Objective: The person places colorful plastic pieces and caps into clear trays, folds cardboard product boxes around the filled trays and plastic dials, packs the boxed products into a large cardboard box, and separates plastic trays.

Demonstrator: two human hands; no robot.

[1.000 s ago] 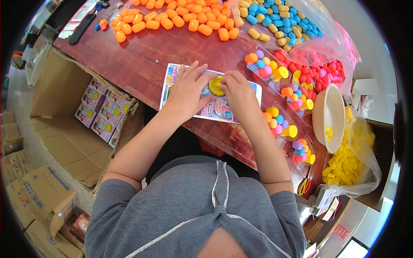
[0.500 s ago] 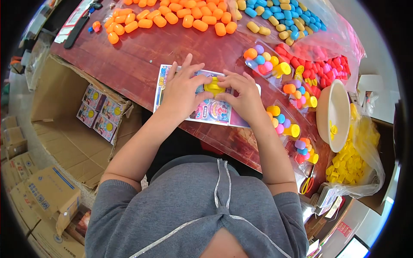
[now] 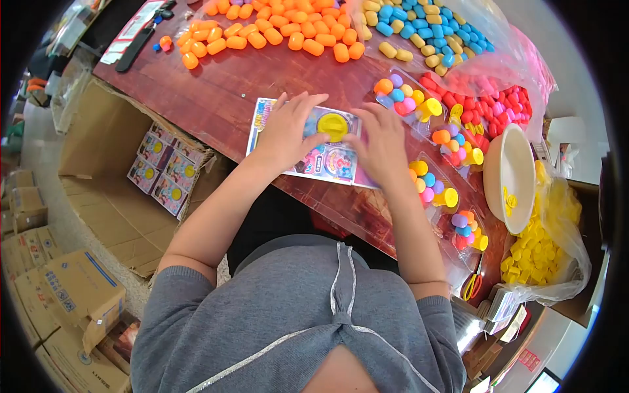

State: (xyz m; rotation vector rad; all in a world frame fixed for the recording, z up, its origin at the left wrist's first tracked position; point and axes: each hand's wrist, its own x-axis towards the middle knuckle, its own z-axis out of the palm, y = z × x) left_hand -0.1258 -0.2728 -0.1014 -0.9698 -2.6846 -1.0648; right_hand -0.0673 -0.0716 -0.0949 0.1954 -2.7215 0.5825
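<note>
A printed, colourful toy box point(image 3: 321, 167) lies flat near the table's front edge. In its upper middle sits a round yellow piece point(image 3: 333, 128), now uncovered between my hands. My left hand point(image 3: 286, 134) rests over the left part of the box, fingers spread and the thumb reaching towards the yellow piece. Over the right part is my right hand point(image 3: 382, 141), slightly blurred, its fingers apart and holding nothing; its thumb is close to the yellow piece's right side.
Orange capsules point(image 3: 282, 29) cover the table's far side, with blue and tan ones point(image 3: 432, 29) beside them. To the right stand clear trays of coloured pieces point(image 3: 426, 183), a cream bowl point(image 3: 510, 177) and a bag of yellow pieces point(image 3: 534, 255). A cardboard box point(image 3: 105, 190) holding printed packages is at left.
Both hands were gathered around the yellow piece with fingertips on it. They have since drawn apart, leaving it uncovered. The whole view has shifted slightly.
</note>
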